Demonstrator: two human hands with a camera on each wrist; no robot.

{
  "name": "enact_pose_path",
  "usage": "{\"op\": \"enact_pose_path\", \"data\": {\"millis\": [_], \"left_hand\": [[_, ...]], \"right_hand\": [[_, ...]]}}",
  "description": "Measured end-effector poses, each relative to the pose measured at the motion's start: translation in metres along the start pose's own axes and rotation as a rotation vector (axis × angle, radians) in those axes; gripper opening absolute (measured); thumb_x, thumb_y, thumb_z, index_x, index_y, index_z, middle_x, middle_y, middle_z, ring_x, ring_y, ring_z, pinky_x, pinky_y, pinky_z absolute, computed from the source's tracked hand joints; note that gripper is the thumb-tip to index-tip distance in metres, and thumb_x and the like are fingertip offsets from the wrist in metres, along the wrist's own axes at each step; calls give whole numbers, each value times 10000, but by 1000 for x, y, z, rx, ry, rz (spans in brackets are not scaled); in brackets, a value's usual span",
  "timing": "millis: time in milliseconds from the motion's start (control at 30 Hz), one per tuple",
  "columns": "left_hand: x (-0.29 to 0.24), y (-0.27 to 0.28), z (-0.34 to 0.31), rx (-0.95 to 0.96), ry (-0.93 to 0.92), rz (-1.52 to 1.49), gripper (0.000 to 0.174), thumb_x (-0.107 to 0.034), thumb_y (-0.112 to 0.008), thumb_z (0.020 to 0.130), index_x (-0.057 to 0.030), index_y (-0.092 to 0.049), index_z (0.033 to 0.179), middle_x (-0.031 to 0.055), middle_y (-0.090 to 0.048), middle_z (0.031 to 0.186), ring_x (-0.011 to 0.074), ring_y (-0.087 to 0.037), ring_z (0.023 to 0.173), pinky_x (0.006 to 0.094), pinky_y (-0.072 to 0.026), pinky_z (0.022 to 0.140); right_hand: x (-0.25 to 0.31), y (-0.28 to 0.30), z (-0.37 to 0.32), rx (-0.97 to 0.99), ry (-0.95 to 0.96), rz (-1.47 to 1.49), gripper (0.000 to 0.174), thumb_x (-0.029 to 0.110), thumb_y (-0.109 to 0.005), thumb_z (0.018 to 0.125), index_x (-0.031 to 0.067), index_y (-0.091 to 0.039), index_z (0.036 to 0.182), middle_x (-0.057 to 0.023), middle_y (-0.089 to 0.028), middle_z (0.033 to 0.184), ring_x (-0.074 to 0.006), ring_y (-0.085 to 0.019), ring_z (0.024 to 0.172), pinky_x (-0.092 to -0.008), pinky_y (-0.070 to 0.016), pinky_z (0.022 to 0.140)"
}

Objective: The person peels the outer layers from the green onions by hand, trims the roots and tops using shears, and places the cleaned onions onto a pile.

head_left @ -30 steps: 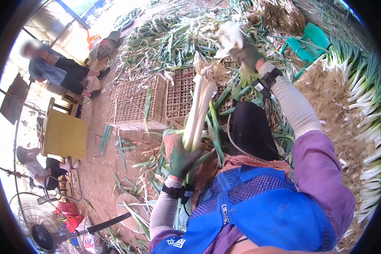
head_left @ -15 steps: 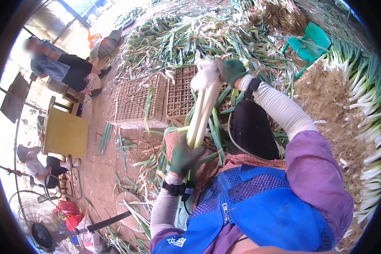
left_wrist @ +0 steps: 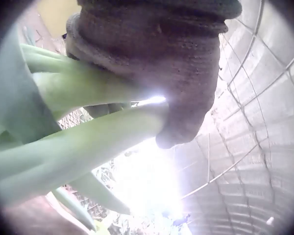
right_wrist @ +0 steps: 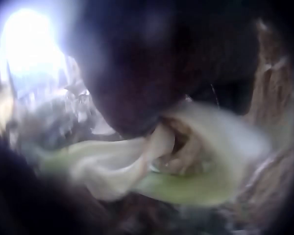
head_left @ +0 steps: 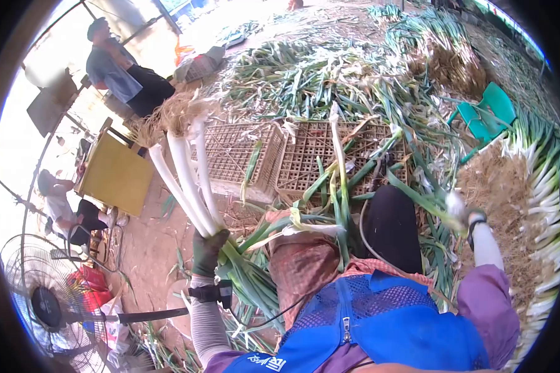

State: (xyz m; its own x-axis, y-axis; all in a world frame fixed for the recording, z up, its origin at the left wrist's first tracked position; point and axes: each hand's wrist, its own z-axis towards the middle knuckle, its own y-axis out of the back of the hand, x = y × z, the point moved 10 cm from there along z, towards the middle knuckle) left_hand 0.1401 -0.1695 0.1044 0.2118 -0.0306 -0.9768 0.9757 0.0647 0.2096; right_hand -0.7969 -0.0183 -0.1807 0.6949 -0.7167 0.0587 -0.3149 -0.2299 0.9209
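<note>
My gloved left hand [head_left: 208, 252] grips several leeks [head_left: 183, 168] where the white shanks turn green. Their brown roots point up and to the left, and the green leaves [head_left: 249, 280] trail below the hand. In the left wrist view, the glove [left_wrist: 161, 68] wraps round the green stalks [left_wrist: 88, 142]. At the right, my gloved right hand [head_left: 474, 219] holds stripped leek leaves [head_left: 455, 204], low beside the root pile. The right wrist view is blurred and shows pale, curled leaves [right_wrist: 201, 161] under the dark glove [right_wrist: 157, 63].
Two upturned plastic crates [head_left: 345, 155] stand ahead, with a heap of leek leaves [head_left: 317, 81] behind. A green chair [head_left: 488, 115] and a row of leeks [head_left: 547, 217] lie right. A fan [head_left: 46, 304], a yellow table [head_left: 115, 174] and two people are left.
The left hand has swung left and raised the leeks clear of the crates. The right hand has pulled away from the root end and moved right and down with stripped leaves. The view has shifted.
</note>
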Motion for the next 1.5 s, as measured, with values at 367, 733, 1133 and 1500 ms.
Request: {"op": "enact_pose_path", "data": {"millis": [367,733,1133,1500], "left_hand": [[-56,-65,43,107,-165,151,327,-136,-727,792,-24,-609,1075,39,-652,857,141,-625,726,298,-518,617],[-142,-135,20,432,-139,52,637,-71,-841,689,-30,-519,1237,50,-632,1051,146,-620,933,303,-542,805],[-204,-51,0,302,-357,-45,505,-44,-730,742,8,-552,1211,99,-656,1002,245,-647,956,397,-526,883],[-216,100,-5,116,-436,-360,568,-77,-679,761,17,-488,1289,151,-611,1136,308,-614,1075,473,-474,1014]], "right_hand": [[326,239,-113,-171,691,1031,604,343,-607,934,30,-420,1415,-125,-524,1327,-215,-476,1266,-325,-400,1018],[618,265,-482,-766,1981,490,521,62,-515,912,0,-390,1415,-219,-581,1236,-331,-664,996,-390,-566,839],[650,52,-505,480,1787,637,551,220,-758,775,116,-543,1271,-145,-626,1171,-294,-608,1097,-385,-476,930],[637,238,-426,-1097,1748,407,201,351,-520,985,198,-591,875,15,-523,550,-139,-510,428,-334,-430,380]]}}
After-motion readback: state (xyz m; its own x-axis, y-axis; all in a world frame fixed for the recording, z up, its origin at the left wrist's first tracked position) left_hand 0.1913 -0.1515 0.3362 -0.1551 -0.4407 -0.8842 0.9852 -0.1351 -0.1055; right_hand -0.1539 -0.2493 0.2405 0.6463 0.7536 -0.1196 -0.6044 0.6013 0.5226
